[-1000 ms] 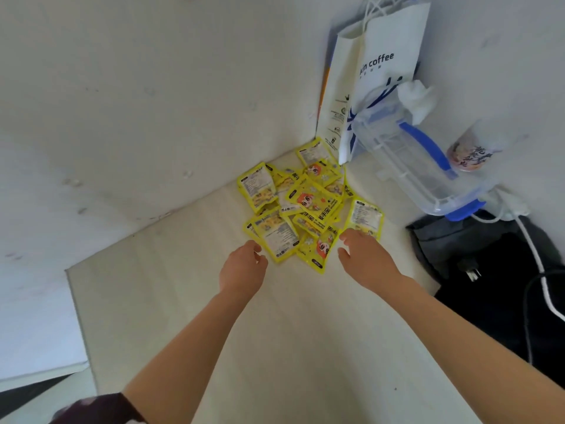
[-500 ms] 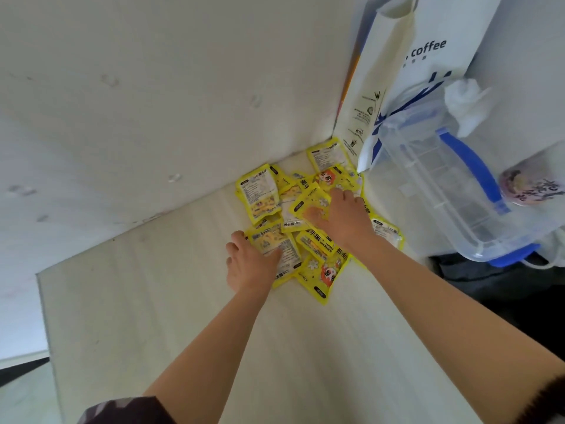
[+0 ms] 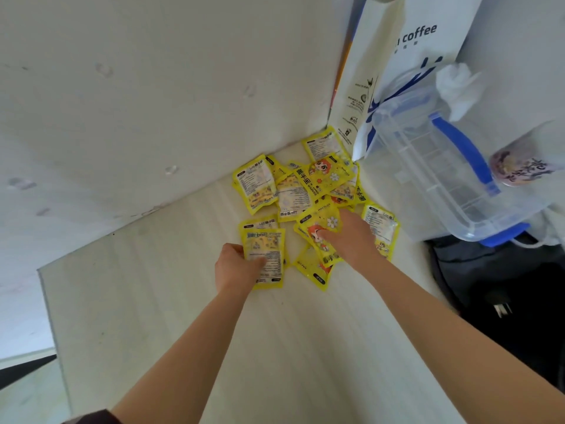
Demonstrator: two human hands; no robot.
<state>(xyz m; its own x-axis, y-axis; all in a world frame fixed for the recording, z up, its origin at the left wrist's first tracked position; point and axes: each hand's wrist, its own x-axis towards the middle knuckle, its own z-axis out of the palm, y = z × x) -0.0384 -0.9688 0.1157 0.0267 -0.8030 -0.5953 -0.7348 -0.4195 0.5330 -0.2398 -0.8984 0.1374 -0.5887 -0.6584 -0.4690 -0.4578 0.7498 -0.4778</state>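
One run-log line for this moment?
left hand: holds yellow packet | right hand: touches packet pile | clear bin: beside pile

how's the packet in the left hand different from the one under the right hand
The left-hand packet shows its text-covered side; the right-hand packet shows a cartoon face. The left hand grips its packet; the right hand only touches its packet. Both are yellow.
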